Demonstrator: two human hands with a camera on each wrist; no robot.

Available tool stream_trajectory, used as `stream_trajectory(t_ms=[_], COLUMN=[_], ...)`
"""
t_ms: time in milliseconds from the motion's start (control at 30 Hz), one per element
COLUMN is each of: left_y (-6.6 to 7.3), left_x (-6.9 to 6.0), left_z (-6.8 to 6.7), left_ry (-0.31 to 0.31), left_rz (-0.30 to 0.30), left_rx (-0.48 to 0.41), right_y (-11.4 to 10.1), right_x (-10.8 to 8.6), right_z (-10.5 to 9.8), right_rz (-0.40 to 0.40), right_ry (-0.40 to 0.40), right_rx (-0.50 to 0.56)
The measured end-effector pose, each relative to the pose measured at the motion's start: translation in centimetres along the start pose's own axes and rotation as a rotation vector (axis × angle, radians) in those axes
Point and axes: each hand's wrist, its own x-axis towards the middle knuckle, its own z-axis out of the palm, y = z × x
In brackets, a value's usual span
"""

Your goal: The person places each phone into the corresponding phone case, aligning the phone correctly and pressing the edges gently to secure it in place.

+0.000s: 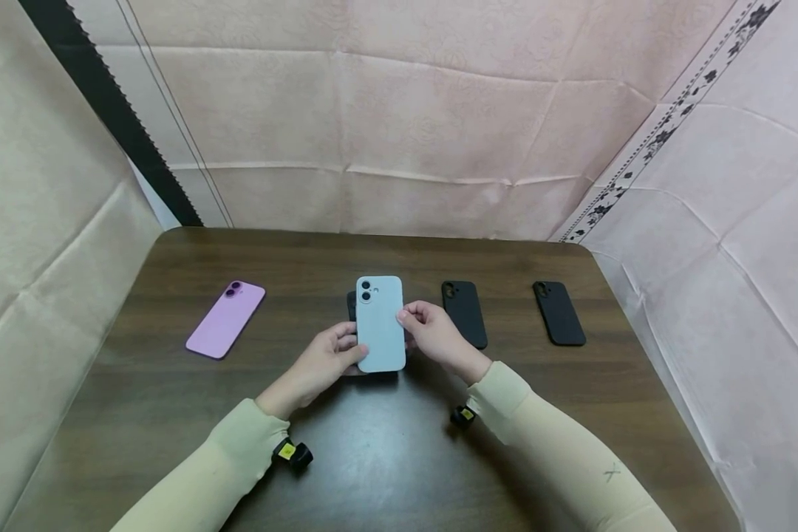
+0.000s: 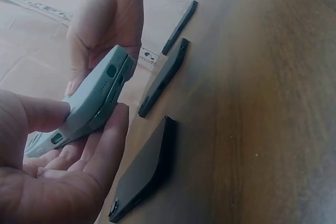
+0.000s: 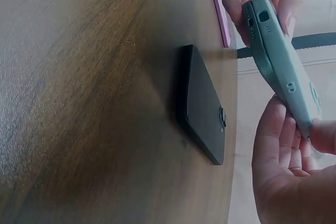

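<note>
A light blue phone case (image 1: 382,329) with a camera cutout at its upper left is held above the table by both hands. In the wrist views it sits over a phone (image 3: 258,51) of similar colour, and a gap shows between them at the port end. My left hand (image 1: 319,366) grips the left side, its thumb on the case's back and fingers beneath. At the right edge, my right hand (image 1: 435,336) pinches the case between thumb and fingers. A black phone or case (image 3: 202,108) lies on the table below, mostly hidden in the head view.
A purple phone (image 1: 226,319) lies at the left of the brown wooden table (image 1: 140,414). Two black phones or cases, one nearer (image 1: 464,314) and one farther right (image 1: 558,313), lie to the right. Pale cloth (image 1: 406,133) hangs behind the table.
</note>
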Motion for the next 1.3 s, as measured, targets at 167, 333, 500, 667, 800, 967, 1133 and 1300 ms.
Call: stream_trajectory(t_ms=[167, 333, 500, 667, 800, 967, 1133, 1300], left_y=[0.2, 0.2, 0.3, 0.4, 0.5, 0.7, 0.6, 0.4], left_x=[0.0, -0.1, -0.2, 0.1, 0.1, 0.1, 0.0, -0.1], left_z=[0.1, 0.0, -0.1, -0.2, -0.1, -0.2, -0.3, -0.4], left_ry=[0.033, 0.026, 0.051, 0.106, 0.12, 0.116, 0.114, 0.114], left_rz=[0.005, 0.022, 0.06, 0.102, 0.098, 0.097, 0.098, 0.088], left_rx=[0.008, -0.016, -0.07, -0.093, -0.077, -0.068, -0.065, -0.066], right_y=[0.1, 0.2, 0.8, 1.0, 1.1, 0.8, 0.7, 0.8], right_x=[0.1, 0.0, -0.2, -0.3, -0.4, -0.5, -0.6, -0.6], right_z=[0.0, 0.0, 0.1, 0.4, 0.4, 0.4, 0.6, 0.9], right_rz=[-0.001, -0.015, -0.004, -0.011, -0.017, -0.003, 0.002, -0.012], right_ry=[-0.008, -0.034, -0.102, -0.154, -0.163, -0.207, -0.238, -0.228], right_rx=[0.024, 0.037, 0.032, 0.04, 0.01, -0.024, -0.044, -0.049])
